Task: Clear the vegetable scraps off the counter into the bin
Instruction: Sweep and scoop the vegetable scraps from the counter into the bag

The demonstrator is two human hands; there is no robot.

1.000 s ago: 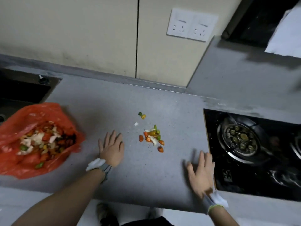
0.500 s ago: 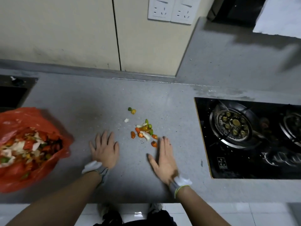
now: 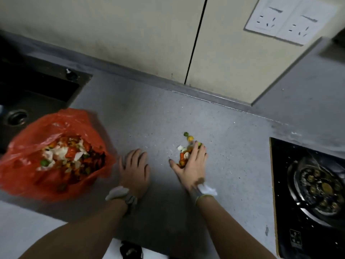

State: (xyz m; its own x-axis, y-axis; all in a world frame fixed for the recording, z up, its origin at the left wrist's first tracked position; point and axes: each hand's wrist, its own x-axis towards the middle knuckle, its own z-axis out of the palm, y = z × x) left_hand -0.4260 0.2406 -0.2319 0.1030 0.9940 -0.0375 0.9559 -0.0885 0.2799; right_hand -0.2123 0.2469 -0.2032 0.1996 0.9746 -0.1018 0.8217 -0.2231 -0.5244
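A small heap of vegetable scraps [image 3: 184,152], orange, green, yellow and white, lies on the grey counter [image 3: 160,116]. My right hand [image 3: 190,163] stands on its edge against the heap's right side, fingers straight, touching the pieces. A green and a yellow bit [image 3: 188,136] sit just beyond the fingertips. My left hand [image 3: 134,169] lies flat on the counter, palm down, a hand's width left of the heap. A red plastic bag [image 3: 37,131] holding many scraps lies open at the left, next to my left hand.
A dark sink [image 3: 28,101] with a drain is behind the bag at the far left. A black gas hob [image 3: 309,193] fills the right side. The wall with two sockets [image 3: 291,21] stands behind. The counter's front edge runs just under my forearms.
My right hand has moved left from beside the hob up to the scraps and pushed them into a tighter heap. My left hand has stayed flat on the counter.
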